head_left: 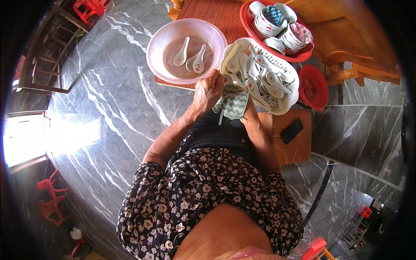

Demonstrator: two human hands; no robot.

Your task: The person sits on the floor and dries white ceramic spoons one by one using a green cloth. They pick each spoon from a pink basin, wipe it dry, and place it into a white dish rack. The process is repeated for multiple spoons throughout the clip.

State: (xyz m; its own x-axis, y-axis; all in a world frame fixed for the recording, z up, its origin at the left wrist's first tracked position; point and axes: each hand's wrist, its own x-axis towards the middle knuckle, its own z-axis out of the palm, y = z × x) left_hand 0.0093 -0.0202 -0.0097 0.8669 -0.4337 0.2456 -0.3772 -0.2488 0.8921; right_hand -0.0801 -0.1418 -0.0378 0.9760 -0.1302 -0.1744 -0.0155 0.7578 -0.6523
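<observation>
- Just in front of the cream basket (281, 108), on the person's side of it, a green-and-white cloth (236, 105) was bunched between two hands; a narrow pale tip (221, 117) stuck out under it, perhaps a spoon handle.
- At the basket's near left corner, the left hand (207, 92) had its fingers curled tightly, gripping the cloth's upper left edge; whether they pinched a spoon too, I could not tell.
- Nearer the person than the basket, the right hand (249, 115) grasped the cloth's right side, its fingers mostly hidden.
- Inside the basket, flowered white spoons (255, 85) lay heaped every which way.
- Left of the basket, a pale translucent basin (157, 54) held a few more spoons (182, 55).
- Beyond the basket, a large red basin (248, 27) carried stacked bowls (265, 27), a blue cloth (274, 15) and a pink cloth (302, 33).
- Right of the basket was a smaller red basin (321, 102).
- Below the basket, towards the person, a black phone (291, 131) lay on a brown seat (299, 154).
</observation>
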